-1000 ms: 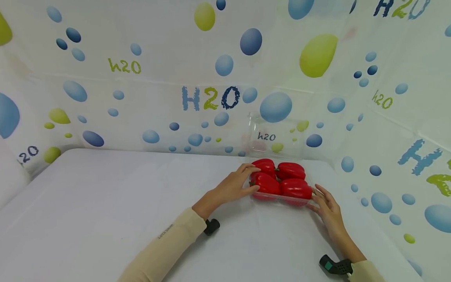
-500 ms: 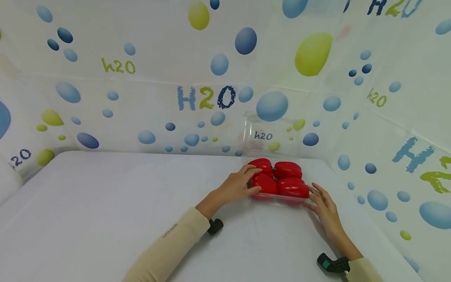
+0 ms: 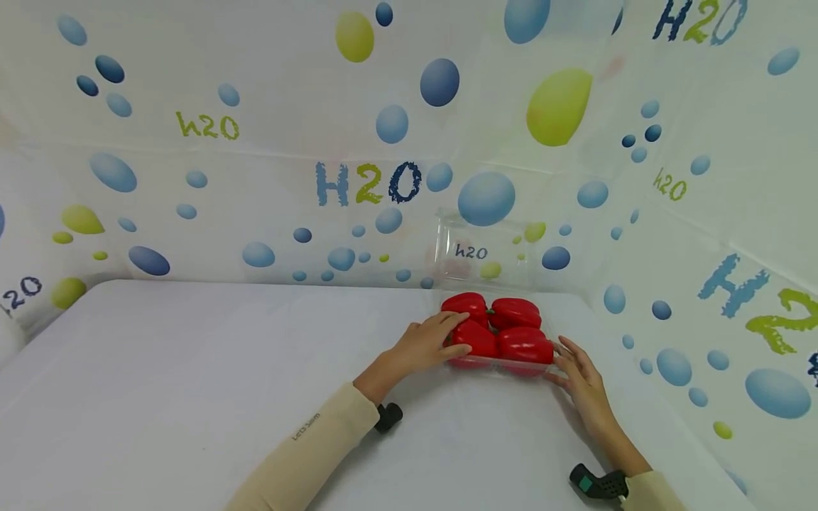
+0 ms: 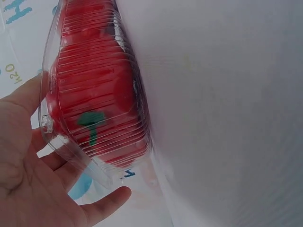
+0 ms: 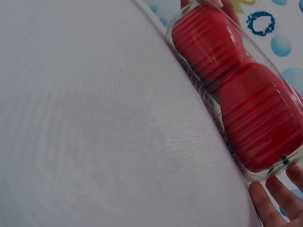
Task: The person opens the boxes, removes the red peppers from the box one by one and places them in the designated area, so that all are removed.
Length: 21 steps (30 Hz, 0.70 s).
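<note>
Several red bell peppers (image 3: 525, 346) sit in a clear plastic clamshell container (image 3: 511, 364) toward the right of the table, its lid (image 3: 486, 252) raised at the back. At the container's left end, my left hand (image 3: 424, 344) reaches over the rim, thumb and fingers spread at the left peppers. In the left wrist view, a green stem (image 4: 91, 124) shows through the ribbed wall beside that hand. My right hand (image 3: 584, 380) is at the container's right end, its extended fingers (image 5: 270, 208) at the wall. Some left fingertips are hidden behind the peppers and rim.
A white cloth (image 3: 224, 390) covers the table. Behind it hangs a white sheet (image 3: 287, 92) with blue and green drop prints, which continues along the right side. Each wrist wears a black camera (image 3: 601, 482).
The head view has shifted slightly, so the scene sits a little farther left. Both hands stay at the two ends of the container, and the peppers keep their places.
</note>
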Each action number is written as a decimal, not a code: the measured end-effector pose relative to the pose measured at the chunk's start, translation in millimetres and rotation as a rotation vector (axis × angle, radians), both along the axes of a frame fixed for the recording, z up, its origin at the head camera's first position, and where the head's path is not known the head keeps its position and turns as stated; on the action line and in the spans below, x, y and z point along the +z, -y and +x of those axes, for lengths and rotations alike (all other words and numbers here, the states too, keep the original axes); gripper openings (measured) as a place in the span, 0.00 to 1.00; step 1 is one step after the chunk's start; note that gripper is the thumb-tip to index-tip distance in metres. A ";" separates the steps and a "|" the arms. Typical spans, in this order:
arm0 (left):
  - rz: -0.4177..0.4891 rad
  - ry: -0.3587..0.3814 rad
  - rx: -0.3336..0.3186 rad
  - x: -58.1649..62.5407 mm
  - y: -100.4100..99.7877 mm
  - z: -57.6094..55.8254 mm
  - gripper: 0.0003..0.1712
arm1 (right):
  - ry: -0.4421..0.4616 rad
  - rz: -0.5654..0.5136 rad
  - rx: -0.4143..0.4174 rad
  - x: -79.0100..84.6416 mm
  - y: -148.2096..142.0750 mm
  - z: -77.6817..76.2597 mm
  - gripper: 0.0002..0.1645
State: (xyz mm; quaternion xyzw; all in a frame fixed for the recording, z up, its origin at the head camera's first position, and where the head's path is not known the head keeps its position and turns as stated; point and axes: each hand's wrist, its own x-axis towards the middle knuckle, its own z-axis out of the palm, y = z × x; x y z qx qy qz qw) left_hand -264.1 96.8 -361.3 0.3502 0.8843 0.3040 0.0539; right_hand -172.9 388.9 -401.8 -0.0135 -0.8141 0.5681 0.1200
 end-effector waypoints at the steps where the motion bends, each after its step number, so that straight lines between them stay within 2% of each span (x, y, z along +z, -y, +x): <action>1: 0.008 0.011 -0.002 0.2 0.0 0.1 0.39 | 0.002 -0.001 -0.001 0.1 0.2 0.3 0.35; 8: 0.032 0.048 -0.004 0.8 0.0 -0.7 0.38 | -0.004 -0.004 -0.001 -0.8 -0.1 0.1 0.35; 14: 0.028 0.071 0.011 1.9 -1.6 -5.3 0.40 | -0.012 -0.011 0.005 -2.6 -0.6 -1.0 0.36; 21: 0.025 0.115 -0.002 3.4 -4.2 -10.7 0.40 | -0.023 -0.004 0.020 -2.9 -1.9 -1.2 0.35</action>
